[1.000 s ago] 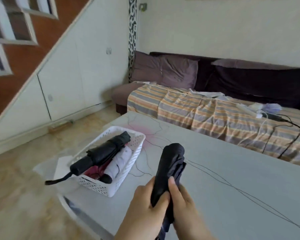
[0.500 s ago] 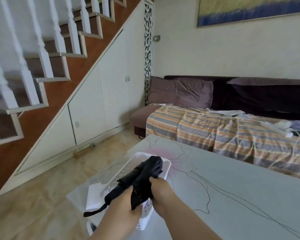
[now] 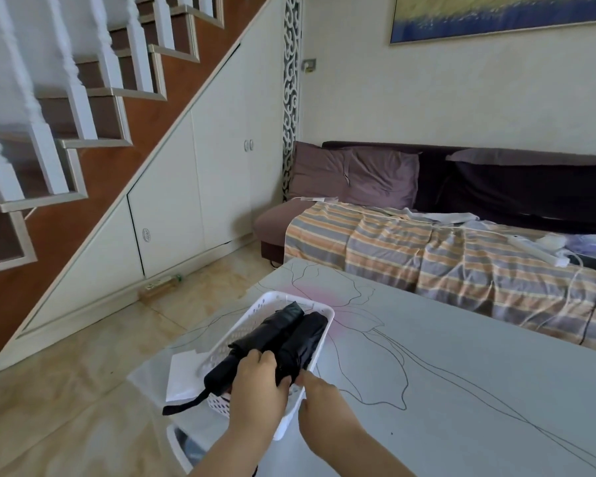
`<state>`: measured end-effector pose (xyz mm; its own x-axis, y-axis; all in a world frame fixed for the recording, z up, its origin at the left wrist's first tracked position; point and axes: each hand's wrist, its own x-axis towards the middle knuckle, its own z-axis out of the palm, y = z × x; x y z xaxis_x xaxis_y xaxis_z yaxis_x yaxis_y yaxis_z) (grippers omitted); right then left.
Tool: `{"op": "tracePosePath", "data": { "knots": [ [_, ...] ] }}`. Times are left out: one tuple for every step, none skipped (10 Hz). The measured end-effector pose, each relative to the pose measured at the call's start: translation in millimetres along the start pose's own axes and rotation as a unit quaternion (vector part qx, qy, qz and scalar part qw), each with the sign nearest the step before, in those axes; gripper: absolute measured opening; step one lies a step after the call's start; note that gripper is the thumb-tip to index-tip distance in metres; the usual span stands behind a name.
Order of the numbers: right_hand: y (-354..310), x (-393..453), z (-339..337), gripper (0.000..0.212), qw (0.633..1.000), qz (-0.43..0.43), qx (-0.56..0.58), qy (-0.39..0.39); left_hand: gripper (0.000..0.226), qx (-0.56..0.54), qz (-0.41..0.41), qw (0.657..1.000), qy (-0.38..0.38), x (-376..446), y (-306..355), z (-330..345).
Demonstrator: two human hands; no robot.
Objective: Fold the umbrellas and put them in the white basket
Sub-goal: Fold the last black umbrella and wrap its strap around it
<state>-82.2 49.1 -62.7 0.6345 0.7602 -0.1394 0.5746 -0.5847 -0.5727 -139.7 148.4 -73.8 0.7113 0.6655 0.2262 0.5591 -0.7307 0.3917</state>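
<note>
Black folded umbrella [image 3: 301, 342] lies in the white basket [image 3: 319, 311], and the left hand [image 3: 257, 383] curls its fingers over the near end. The right hand [image 3: 319, 395] sits just beside it at the basket's near rim; its grip cannot be told. Another black umbrella [image 3: 255, 342] lies alongside, strap hanging out. The basket stands on the grey tabletop [image 3: 461, 373].

- We note both forearms bare up to the frame edge; no sleeve visible behind either wrist.
- Left hand [image 3: 258, 383]: no ring, watch or glove seen by us.
- Right hand [image 3: 320, 397]: likewise unadorned.
</note>
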Motion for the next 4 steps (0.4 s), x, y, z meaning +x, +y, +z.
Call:
{"op": "tracePosePath", "data": {
  "knots": [
    [3, -5, -1, 0.054, 0.999, -0.014, -0.016, -0.035, 0.029, 0.054, 0.001, 0.999, 0.005, -2, 3, 0],
    [10, -10, -9, 0.063, 0.998, -0.02, -0.013, -0.066, 0.033, 0.112, 0.03, 0.992, -0.046, -2, 5, -10],
    [10, -22, -17, 0.057, 0.998, -0.027, -0.013, -0.058, 0.045, 0.12, 0.056, 0.985, -0.113, -10, 2, -19],
    [4, -45, -48, 0.044, 1.0, -0.029, 0.003, -0.001, 0.053, 0.099, 0.094, 0.979, -0.153, -23, -7, -31]
  ]
}}
